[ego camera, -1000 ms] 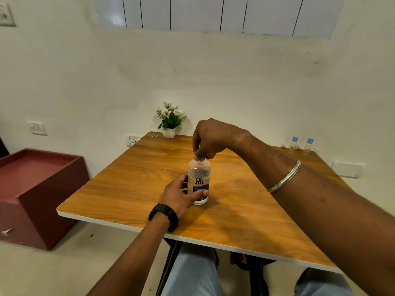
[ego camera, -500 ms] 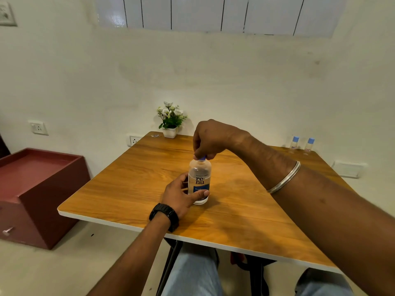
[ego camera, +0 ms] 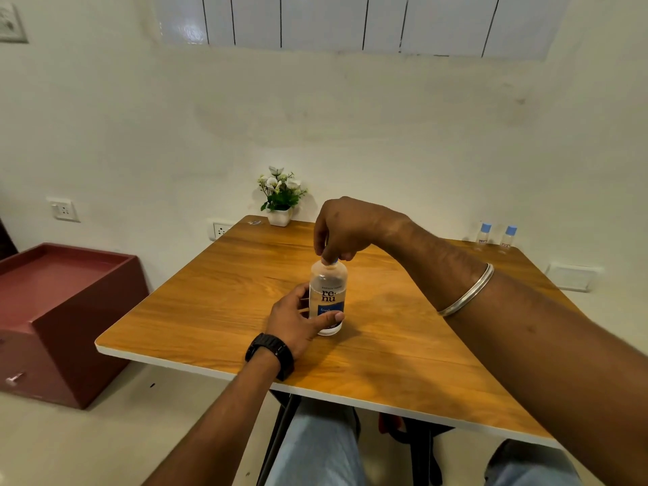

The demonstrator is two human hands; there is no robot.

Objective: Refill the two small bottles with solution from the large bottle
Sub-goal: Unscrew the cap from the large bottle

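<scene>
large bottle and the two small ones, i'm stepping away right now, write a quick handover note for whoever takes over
Left hand: grips the large bottle low on its body, holding it upright on the table.
Right hand: fingers pinch the blue cap on top of that bottle.
Two small bottles: upright side by side at the far right corner, blue caps on, untouched.
Done: large bottle steadied, cap gripped.
Left: take that cap off, uncap both small bottles, fill each, recap all three.

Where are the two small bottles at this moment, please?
The two small bottles stand side by side at the table's far right corner, by the wall.
</scene>
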